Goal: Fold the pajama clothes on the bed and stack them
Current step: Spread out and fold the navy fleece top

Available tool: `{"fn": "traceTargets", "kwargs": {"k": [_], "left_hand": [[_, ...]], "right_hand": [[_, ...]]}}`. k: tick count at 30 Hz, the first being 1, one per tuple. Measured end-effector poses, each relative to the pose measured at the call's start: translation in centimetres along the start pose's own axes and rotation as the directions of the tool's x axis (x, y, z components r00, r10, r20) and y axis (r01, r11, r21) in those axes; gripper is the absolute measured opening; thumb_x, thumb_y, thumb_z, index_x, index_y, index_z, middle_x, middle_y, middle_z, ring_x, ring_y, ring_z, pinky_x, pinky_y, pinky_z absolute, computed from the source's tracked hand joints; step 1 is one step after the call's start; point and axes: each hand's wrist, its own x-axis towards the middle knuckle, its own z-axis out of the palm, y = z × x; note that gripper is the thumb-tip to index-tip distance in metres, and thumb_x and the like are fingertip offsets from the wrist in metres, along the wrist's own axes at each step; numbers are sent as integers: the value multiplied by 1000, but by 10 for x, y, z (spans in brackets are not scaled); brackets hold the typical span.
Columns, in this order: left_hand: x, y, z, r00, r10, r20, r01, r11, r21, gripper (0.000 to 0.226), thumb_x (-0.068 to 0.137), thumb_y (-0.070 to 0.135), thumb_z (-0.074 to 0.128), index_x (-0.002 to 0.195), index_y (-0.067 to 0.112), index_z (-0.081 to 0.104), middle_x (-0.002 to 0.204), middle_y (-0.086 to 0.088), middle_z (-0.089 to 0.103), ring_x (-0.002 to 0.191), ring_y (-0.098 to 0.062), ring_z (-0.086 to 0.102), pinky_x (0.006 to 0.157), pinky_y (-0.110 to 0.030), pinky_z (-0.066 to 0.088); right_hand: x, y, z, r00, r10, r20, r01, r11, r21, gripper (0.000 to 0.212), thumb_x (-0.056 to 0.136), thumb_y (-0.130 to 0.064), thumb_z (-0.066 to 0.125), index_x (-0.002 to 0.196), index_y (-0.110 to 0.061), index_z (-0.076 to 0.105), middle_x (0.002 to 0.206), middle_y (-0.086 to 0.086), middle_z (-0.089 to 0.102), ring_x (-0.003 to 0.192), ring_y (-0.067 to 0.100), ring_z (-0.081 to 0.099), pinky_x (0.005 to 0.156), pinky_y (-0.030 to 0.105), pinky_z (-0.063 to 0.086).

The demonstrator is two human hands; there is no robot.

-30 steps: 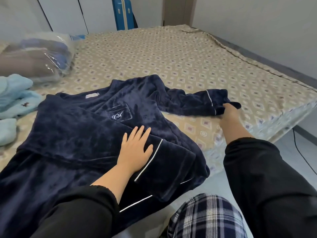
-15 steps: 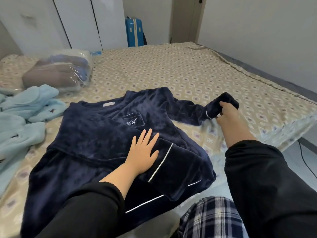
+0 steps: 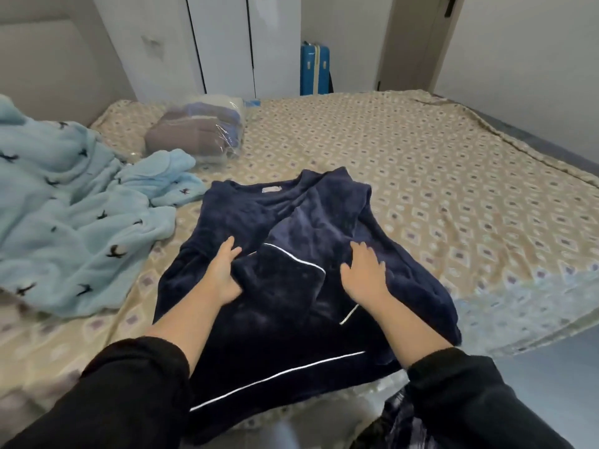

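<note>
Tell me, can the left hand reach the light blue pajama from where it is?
Probably yes. The light blue pajama lies on the left hand's own side, just beyond the navy top it rests on, and nothing stands between them.

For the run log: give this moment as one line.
navy pajama top: sleeves folded in | left hand: pressing it | right hand: pressing it | light blue pajamas: unfolded

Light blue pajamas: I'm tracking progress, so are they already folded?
No, the light blue pajamas lie rumpled and spread out on the bed, beside the navy top.
</note>
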Motion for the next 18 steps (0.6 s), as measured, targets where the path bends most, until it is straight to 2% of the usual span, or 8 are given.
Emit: {"fn": "traceTargets", "kwargs": {"k": [2,4,6,8,12,14,16,18], "left_hand": [[-1,-3,7,1000,-2,-8,3,991,131,36,92,42,60,112,11,62,107,-12,71,92,-27,70,77,-40,55],[1,-6,14,998,38,-42,-19,921,388,35,88,30,69,118,13,63,117,-14,68,102,-28,67,91,-44,52],[-1,-5,22,990,116,-80,-41,780,624,53,83,10,71,133,13,53,126,-13,60,113,-30,59,101,-48,46],[-9,2,28,988,139,-61,-70,776,627,61,81,-9,55,137,15,50,130,-13,57,116,-31,56,99,-45,48],[-22,30,3,956,107,274,-169,962,213,71,74,-14,34,134,16,55,127,-8,63,109,-24,64,74,-29,56],[-34,34,-19,974,55,218,-135,918,373,72,71,-15,33,131,18,58,116,-7,69,98,-22,68,70,-30,56],[-40,27,-41,998,15,67,-54,770,635,70,73,-15,33,131,17,58,109,-10,70,93,-24,66,77,-32,54],[-42,25,-57,999,9,51,-39,778,627,69,74,-15,32,130,17,57,107,-8,70,87,-21,65,75,-29,54]], "right_hand": [[-8,17,32,1000,3,-17,-7,972,-237,60,99,-36,35,152,-12,17,160,10,13,148,24,8,119,46,5],[-5,25,43,999,-14,-36,4,970,-243,63,99,-39,33,153,-13,13,161,9,11,148,23,6,118,45,3],[3,25,42,1000,-7,-23,3,981,-195,65,97,-38,36,153,-12,14,160,8,13,148,22,9,118,46,4],[8,24,39,1000,3,-14,-5,987,-163,67,96,-37,40,152,-12,14,160,8,15,147,22,11,118,46,4],[5,24,40,999,1,-41,-8,985,-172,67,95,-36,40,152,-10,16,159,8,17,147,22,12,118,46,4],[3,22,38,999,8,-45,-15,984,-179,67,95,-36,39,152,-10,17,159,8,18,146,22,13,118,46,4],[2,18,37,999,27,-39,-33,983,-180,67,94,-36,38,152,-10,18,159,8,18,147,22,12,119,46,4],[1,15,37,998,44,-54,-54,979,-197,67,93,-35,38,152,-11,19,159,8,19,147,22,12,119,45,5]]}}
